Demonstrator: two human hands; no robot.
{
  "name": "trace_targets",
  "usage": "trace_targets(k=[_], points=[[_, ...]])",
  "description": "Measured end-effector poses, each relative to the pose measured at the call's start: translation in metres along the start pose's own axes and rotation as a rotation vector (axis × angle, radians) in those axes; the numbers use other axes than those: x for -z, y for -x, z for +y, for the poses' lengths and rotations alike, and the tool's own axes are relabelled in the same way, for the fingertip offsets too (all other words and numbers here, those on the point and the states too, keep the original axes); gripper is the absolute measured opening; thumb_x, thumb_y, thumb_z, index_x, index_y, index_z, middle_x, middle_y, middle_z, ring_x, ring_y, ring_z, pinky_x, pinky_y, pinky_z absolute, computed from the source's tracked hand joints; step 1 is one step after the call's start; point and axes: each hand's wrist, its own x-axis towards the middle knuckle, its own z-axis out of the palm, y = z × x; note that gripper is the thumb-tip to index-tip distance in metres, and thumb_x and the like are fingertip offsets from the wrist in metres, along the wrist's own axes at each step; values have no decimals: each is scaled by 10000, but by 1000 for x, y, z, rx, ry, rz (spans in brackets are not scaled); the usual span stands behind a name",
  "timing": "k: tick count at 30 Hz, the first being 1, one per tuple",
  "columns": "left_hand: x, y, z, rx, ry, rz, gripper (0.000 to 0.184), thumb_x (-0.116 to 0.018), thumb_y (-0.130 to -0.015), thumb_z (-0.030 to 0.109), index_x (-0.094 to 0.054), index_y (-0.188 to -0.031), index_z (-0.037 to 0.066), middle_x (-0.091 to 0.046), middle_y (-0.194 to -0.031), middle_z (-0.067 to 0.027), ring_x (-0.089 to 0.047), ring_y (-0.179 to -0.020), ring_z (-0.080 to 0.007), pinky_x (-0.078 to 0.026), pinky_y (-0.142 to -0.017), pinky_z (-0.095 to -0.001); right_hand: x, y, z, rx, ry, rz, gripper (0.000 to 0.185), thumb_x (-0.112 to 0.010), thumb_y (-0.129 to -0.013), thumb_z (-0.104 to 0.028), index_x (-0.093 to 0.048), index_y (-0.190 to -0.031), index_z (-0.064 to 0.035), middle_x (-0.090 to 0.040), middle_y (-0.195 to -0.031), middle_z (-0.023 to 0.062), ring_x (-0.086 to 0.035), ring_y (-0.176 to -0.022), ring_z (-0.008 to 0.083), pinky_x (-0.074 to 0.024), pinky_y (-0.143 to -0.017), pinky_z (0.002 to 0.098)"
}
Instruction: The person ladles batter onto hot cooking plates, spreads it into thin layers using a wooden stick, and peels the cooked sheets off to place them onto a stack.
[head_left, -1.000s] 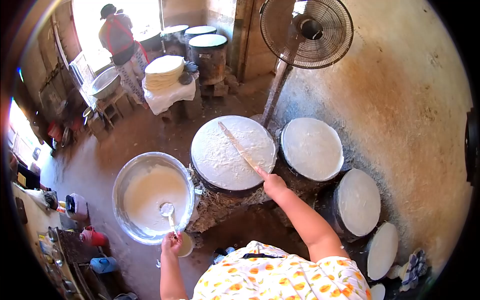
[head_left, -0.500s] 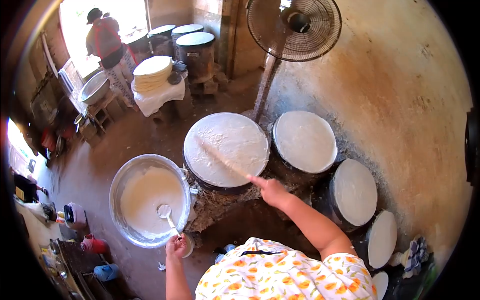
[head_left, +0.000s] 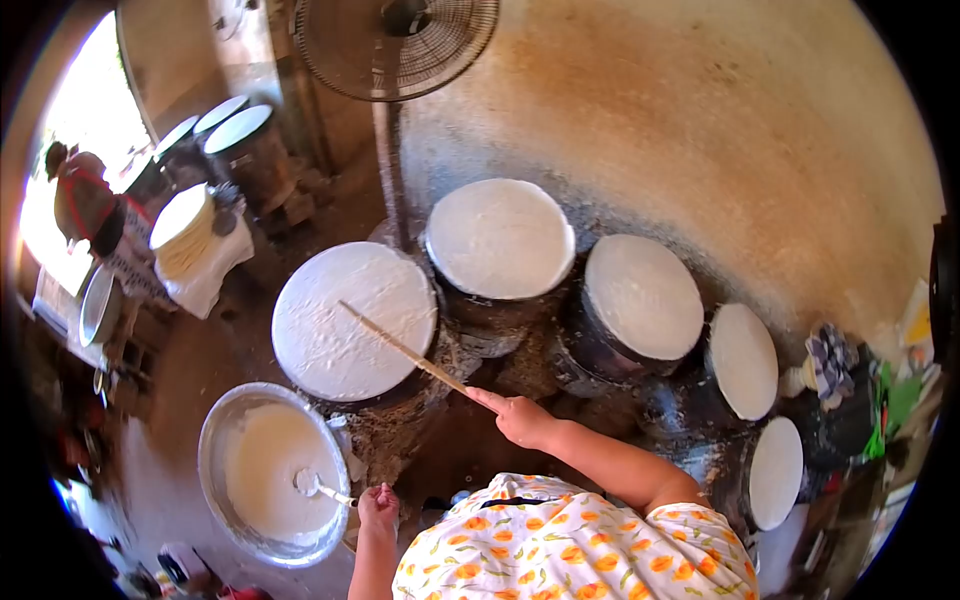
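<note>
My right hand [head_left: 520, 418] is closed around the end of a thin wooden stick [head_left: 395, 345]. The stick points up and left over a large round drum top [head_left: 345, 290] covered with a white, bumpy layer. With fingers curled, my left hand [head_left: 378, 512] is at the handle end of a ladle [head_left: 308, 483]. The ladle's bowl sits in the pale batter [head_left: 262, 455] inside a wide metal basin [head_left: 207, 470]. This basin stands just in front of the drum, at the lower left.
More white-topped drums curve to the right: one behind [head_left: 500, 240], another [head_left: 645, 298], then smaller ones [head_left: 745, 362]. A stand fan [head_left: 400, 40] rises near the wall. At far left a person [head_left: 90, 205] stands near a stack of pale round sheets [head_left: 180, 235].
My view has turned right, so the drums and basin appear further left. The stick still lies over the same drum top, and the ladle stays in the basin by my left hand.
</note>
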Motion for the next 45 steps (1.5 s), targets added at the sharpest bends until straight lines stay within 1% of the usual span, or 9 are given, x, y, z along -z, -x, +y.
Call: trace_targets(k=[7,13,17,21,23,25,29,31,45], points=[[-66,-9,-57,88,-230,-99,90,-400,-852,37,-454,-847,-34,-554,-691,-102,-463,-455,-135,-441,-414,-201,47,87,31,-408,51,12,664,-441,-855,-71,-231,-1447,-288,-627,-789,216,-599,-611,367,-481,-596,452],[-102,1,-118,95,-638,-226,94,-416,-822,30,-500,-822,-13,-571,-727,-96,-525,-574,-161,-473,-488,-228,69,180,80,-409,-3,289,736,-475,-828,-54,-172,-1459,-281,-567,-641,239,-559,-545,394,-441,-549,503],[-124,-23,-142,377,-740,-239,98,-433,-802,41,-513,-826,-9,-580,-763,-91,-546,-658,-160,-483,-560,-258,85,250,113,-489,-46,521,745,-481,-832,-52,-158,-1461,-285,-569,-644,239,-563,-546,394,-448,-550,499],[-147,-69,-175,268,-1006,-200,114,-446,-795,47,-524,-863,-2,-575,-793,-76,-544,-685,-147,-464,-619,-290,111,333,130,-600,-15,759,735,-477,-830,-42,-172,-1459,-270,-579,-639,227,-568,-549,391,-458,-549,490],[-166,-60,-199,503,-1044,-287,115,-443,-797,38,-522,-873,0,-566,-776,-77,-538,-671,-146,-467,-597,-271,115,379,141,-628,15,957,723,-479,-809,-36,-210,-1453,-224,-597,-1105,217,-607,-674,398,-481,-604,473],[-180,-52,-226,443,-1069,-265,119,-437,-799,34,-519,-875,-6,-566,-779,-84,-542,-668,-151,-470,-587,-259,117,424,145,-740,4,1121,715,-476,-798,-31,-239,-1443,-231,-521,-1255,191,-612,-754,412,-486,-669,480],[-198,-17,-283,304,-1062,-230,128,-432,-799,20,-514,-886,-27,-574,-793,-113,-559,-664,-165,-483,-563,-234,120,508,139,-1233,-157,1207,678,-468,-791,-22,-323,-1409,-258,-561,-1180,215,-594,-872,443,-468,-770,496],[-203,-18,-294,302,-1104,-222,129,-438,-798,15,-514,-890,-34,-576,-798,-119,-564,-670,-171,-487,-569,-238,109,532,148,-997,235,1457,668,-463,-789,-9,-349,-1397,-263,-596,-1065,248,-587,-893,447,-465,-779,483],[-243,-61,-271,556,-1096,-244,113,-467,-806,11,-520,-889,-44,-564,-785,-106,-539,-672,-167,-476,-614,-263,86,457,166,-1074,266,1372,684,-473,-757,9,-373,-1392,-224,-563,-1177,213,-581,-964,407,-478,-823,457]])
